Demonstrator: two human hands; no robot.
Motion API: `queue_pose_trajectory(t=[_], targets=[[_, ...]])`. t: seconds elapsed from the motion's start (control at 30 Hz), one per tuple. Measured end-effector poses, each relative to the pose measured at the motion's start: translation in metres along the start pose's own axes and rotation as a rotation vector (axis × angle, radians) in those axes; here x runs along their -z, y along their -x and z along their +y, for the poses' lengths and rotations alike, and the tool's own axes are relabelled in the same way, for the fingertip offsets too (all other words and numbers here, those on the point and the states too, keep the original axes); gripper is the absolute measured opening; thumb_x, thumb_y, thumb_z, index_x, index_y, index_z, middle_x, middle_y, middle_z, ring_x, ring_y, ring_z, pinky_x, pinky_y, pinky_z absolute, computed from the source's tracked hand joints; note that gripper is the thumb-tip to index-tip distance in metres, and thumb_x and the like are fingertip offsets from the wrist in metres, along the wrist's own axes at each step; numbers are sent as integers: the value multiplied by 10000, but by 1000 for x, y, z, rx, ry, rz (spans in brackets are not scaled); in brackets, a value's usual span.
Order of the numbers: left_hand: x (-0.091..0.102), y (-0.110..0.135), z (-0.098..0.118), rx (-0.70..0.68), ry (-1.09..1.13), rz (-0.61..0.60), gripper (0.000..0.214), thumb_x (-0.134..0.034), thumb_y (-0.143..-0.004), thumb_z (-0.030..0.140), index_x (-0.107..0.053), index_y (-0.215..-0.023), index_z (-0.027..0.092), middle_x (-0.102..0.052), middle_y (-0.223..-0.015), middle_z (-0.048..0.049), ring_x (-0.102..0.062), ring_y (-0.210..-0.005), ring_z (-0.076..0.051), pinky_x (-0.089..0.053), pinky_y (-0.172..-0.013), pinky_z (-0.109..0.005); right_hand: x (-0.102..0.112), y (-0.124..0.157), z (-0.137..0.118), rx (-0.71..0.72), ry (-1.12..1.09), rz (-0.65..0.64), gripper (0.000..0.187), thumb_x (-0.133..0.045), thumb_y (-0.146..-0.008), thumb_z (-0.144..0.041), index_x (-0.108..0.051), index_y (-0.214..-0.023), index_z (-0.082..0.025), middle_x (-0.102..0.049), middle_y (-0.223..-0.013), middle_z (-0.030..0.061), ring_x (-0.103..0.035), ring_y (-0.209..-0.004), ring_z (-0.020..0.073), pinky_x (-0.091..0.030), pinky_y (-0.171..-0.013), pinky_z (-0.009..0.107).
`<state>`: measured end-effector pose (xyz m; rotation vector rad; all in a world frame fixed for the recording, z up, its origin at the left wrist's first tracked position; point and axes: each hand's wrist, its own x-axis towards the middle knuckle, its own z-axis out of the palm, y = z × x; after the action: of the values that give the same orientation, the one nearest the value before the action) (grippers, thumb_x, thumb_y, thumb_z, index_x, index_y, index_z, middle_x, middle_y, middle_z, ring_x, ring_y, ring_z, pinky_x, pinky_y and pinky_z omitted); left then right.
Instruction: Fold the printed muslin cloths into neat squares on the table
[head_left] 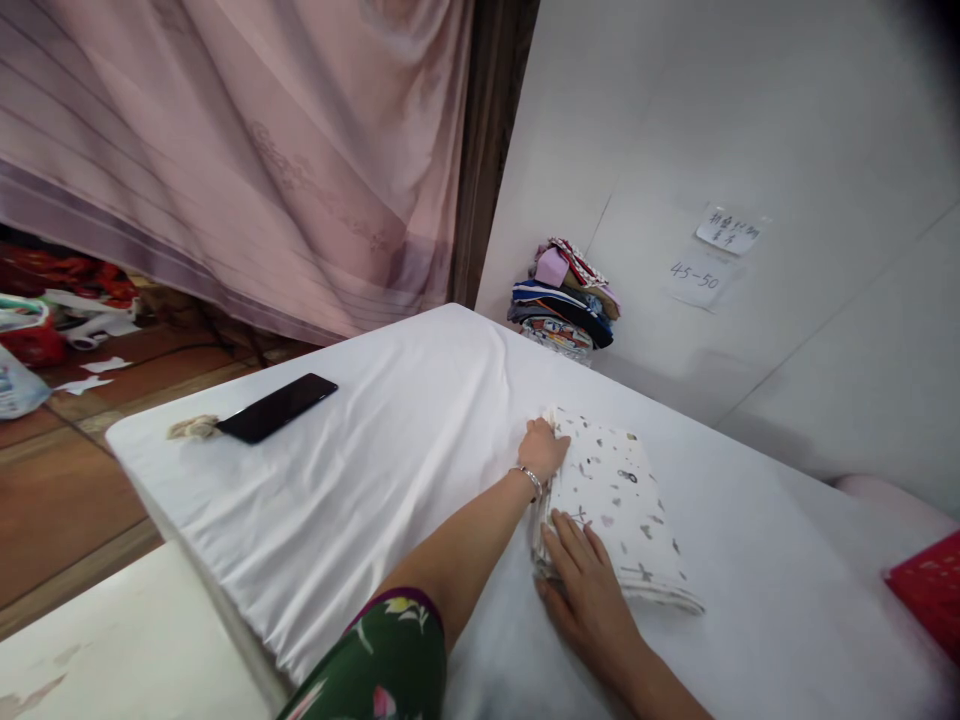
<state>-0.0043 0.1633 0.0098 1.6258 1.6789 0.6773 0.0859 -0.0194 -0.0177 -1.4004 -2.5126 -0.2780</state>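
A folded white cloth (619, 490) with small grey and pink prints lies in several layers on the white-covered table (390, 480). At its far left corner, my left hand (541, 452) is closed on the edge, thumb on top and the fingertips partly hidden. A bracelet circles that wrist. My right hand (585, 585) rests on the near left part of the cloth, fingers stretched out over the top layer and thumb beside the folded edge.
A black phone (281, 408) with a beige tassel (193, 427) lies at the table's left. A stack of folded clothes (566, 300) stands by the wall. A red object (930, 590) sits at right. Pink curtain (300, 150) hangs behind; paper notes (705, 277) are on the wall.
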Motion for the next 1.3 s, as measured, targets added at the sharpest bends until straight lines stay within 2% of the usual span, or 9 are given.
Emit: queue_pose_trajectory(t=[0.2, 0.4, 0.63, 0.77, 0.87, 1.07, 1.3], targets=[[-3, -10, 5, 30, -36, -45, 457, -517, -775, 508, -559, -1035, 135, -493, -1207, -144, -597, -927, -223, -432, -763, -295, 0, -1, -5, -37, -22, -8, 524, -452, -841, -203, -396, -1362, -171, -316, -1456, 114, -243, -1351, 274, -289, -1055, 507], [0, -15, 5, 43, -64, -87, 372, -531, -758, 341, -596, -1030, 97, -493, -1224, -172, -600, -928, -229, -437, -757, -290, -1, -2, -7, -65, -31, -21, 522, -445, -840, -194, -397, -1360, -181, -308, -1461, 103, -242, -1351, 275, -273, -1062, 512], [4, -19, 4, 77, -64, -102, 414, -556, -737, 339, -600, -1065, 90, -507, -1232, -178, -579, -1005, -239, -426, -781, -267, 0, -1, -6, -68, -61, -15, 519, -446, -844, -198, -397, -1362, -189, -296, -1468, 93, -236, -1354, 272, -262, -1070, 506], [3, -22, 5, 90, -43, -113, 491, -565, -731, 470, -597, -1063, 109, -521, -1240, -172, -577, -1019, -251, -430, -794, -271, 3, -2, -5, -79, -89, -33, 531, -444, -853, -214, -372, -1378, -185, -308, -1462, 96, -258, -1347, 263, -281, -1063, 495], [4, -27, 6, 108, -5, -127, 565, -517, -746, 569, -585, -1070, 112, -578, -1169, -174, -586, -1018, -260, -440, -774, -275, 5, -4, -7, -87, -89, -38, 526, -444, -853, -211, -382, -1374, -191, -317, -1457, 93, -260, -1345, 270, -278, -1063, 508], [4, -34, 3, 158, 32, -145, 382, -534, -757, 343, -585, -1056, 110, -649, -1033, -158, -627, -937, -235, -442, -687, -249, 3, -5, -10, -73, -88, -46, 540, -423, -858, -197, -354, -1394, -180, -343, -1443, 91, -274, -1341, 266, -295, -1060, 511], [4, -29, 1, 109, -14, -87, 381, -498, -777, 316, -580, -1076, 94, -565, -1189, -190, -568, -1060, -251, -422, -790, -269, 2, -3, -8, -36, -57, -41, 531, -429, -860, -205, -372, -1385, -163, -349, -1436, 91, -305, -1329, 250, -339, -1055, 471]])
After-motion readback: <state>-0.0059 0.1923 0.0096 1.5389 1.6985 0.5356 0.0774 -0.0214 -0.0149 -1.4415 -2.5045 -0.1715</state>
